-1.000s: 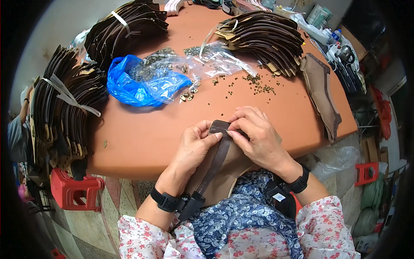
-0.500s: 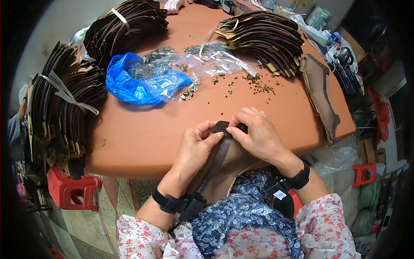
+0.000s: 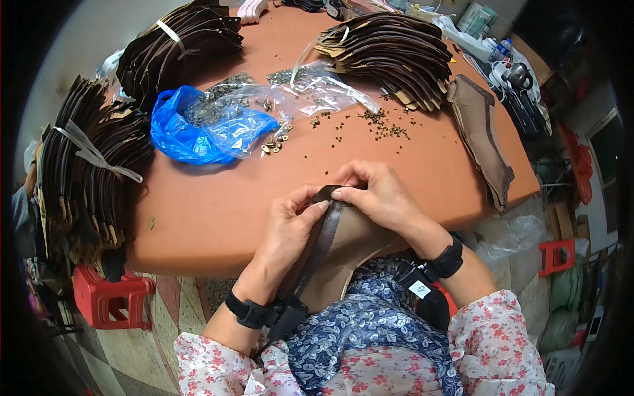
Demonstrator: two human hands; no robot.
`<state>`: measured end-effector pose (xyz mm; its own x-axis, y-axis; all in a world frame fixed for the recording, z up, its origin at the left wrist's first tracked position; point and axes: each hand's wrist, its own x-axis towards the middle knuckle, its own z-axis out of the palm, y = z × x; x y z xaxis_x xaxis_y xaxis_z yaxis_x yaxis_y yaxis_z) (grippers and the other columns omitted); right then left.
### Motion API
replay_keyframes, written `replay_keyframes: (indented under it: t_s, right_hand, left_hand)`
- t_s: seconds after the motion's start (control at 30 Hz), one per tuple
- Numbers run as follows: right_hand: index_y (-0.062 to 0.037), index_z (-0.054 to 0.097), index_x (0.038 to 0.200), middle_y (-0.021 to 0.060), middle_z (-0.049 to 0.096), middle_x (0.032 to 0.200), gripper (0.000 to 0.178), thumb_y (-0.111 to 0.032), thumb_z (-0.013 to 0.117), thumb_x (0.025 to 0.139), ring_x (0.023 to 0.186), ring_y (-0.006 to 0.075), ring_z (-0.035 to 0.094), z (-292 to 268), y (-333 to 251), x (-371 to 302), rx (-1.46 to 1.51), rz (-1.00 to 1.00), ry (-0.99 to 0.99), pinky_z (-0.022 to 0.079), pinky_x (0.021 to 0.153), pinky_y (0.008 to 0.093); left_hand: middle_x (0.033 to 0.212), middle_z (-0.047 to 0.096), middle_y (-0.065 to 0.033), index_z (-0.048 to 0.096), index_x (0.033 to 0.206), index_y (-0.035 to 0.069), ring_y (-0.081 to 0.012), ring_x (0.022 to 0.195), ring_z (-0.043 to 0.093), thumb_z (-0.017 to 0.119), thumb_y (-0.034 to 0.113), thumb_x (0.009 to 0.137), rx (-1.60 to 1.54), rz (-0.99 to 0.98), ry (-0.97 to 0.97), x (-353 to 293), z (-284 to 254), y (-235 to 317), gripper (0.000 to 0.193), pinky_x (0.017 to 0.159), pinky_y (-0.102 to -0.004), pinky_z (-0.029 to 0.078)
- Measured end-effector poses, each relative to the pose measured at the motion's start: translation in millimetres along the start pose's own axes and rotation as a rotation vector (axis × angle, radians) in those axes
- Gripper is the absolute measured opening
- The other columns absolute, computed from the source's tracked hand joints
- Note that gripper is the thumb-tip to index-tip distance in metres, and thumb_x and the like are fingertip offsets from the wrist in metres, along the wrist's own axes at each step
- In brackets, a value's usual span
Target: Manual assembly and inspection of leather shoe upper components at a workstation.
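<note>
A brown leather upper piece point(image 3: 350, 247), like part of a boot, hangs from my hands over the table's near edge and onto my lap. A darker stitched strip point(image 3: 318, 245) runs along its left side. My left hand point(image 3: 284, 228) pinches the dark top end, thumb on the front and fingers behind. Close beside it, my right hand point(image 3: 380, 198) grips the same end between thumb and bent fingers. Whether a small part sits under the right fingertips is hidden. Beyond the hands, small brass-coloured metal fittings point(image 3: 380, 125) lie scattered on the table.
Tied stacks of dark leather pieces stand at the left point(image 3: 99, 158), far left point(image 3: 181, 49) and back right point(image 3: 389, 56). A blue plastic bag point(image 3: 191, 135) lies left of the fittings. Another upper piece point(image 3: 477, 135) rests by the right edge. Red stools point(image 3: 109, 297) stand below.
The whole view has shifted slightly. My right hand's fingers have curled in closer to the top end of the leather piece; both hands still hold it.
</note>
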<state>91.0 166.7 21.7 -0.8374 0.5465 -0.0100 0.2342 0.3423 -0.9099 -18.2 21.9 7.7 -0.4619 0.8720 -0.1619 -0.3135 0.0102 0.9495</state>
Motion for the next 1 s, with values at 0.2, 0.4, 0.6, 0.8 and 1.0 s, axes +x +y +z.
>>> replay_keyframes:
  t_s: [0.2,0.4,0.6,0.8,1.0]
  right_hand:
    - [-0.0023,0.068,0.089,0.0149,0.068,0.08,0.019,-0.018,0.07,0.08,0.075,0.0251,0.067,-6,-1,-4,-0.185,-0.231,0.021,0.051,0.07,0.0354]
    - [-0.0002,0.068,0.093,0.0134,0.069,0.086,0.016,-0.012,0.061,0.085,0.077,0.0202,0.066,-85,31,4,-0.295,-0.105,0.42,0.051,0.071,0.0317]
    - [-0.002,0.068,0.089,0.0148,0.067,0.089,0.012,-0.011,0.063,0.082,0.085,0.0337,0.063,-104,59,9,-0.624,-0.144,0.385,0.05,0.076,0.0405]
    - [-0.0001,0.068,0.092,0.0153,0.066,0.088,0.013,-0.008,0.063,0.083,0.082,0.0297,0.065,-114,71,23,-0.639,-0.17,0.456,0.05,0.073,0.0366]
    - [-0.003,0.068,0.089,0.0144,0.065,0.089,0.012,-0.011,0.063,0.082,0.087,0.0334,0.062,-113,72,27,-0.678,-0.148,0.426,0.049,0.077,0.0413]
  left_hand:
    - [0.092,0.066,-0.0029,0.063,0.107,-0.001,-0.0071,0.081,0.061,0.055,0.002,0.092,0.058,0.011,-0.023,2,-6,-2,0.017,0.073,-0.0218,0.05]
    - [0.093,0.066,-0.0031,0.061,0.108,-0.003,-0.0063,0.081,0.06,0.053,0.001,0.093,-0.016,-0.013,0.0,2,-2,-1,0.017,0.073,-0.0211,0.05]
    - [0.096,0.066,-0.0042,0.061,0.108,-0.003,-0.0068,0.083,0.06,0.053,0.0,0.093,0.01,-0.035,0.018,2,0,0,0.018,0.075,-0.0219,0.05]
    - [0.096,0.066,-0.0049,0.061,0.109,-0.004,-0.0071,0.084,0.061,0.054,0.001,0.093,0.07,-0.024,0.01,3,-2,1,0.018,0.076,-0.0213,0.049]
    - [0.096,0.067,-0.0053,0.06,0.109,-0.004,-0.0072,0.084,0.061,0.054,0.001,0.093,0.068,-0.043,0.02,2,0,5,0.019,0.075,-0.0213,0.05]
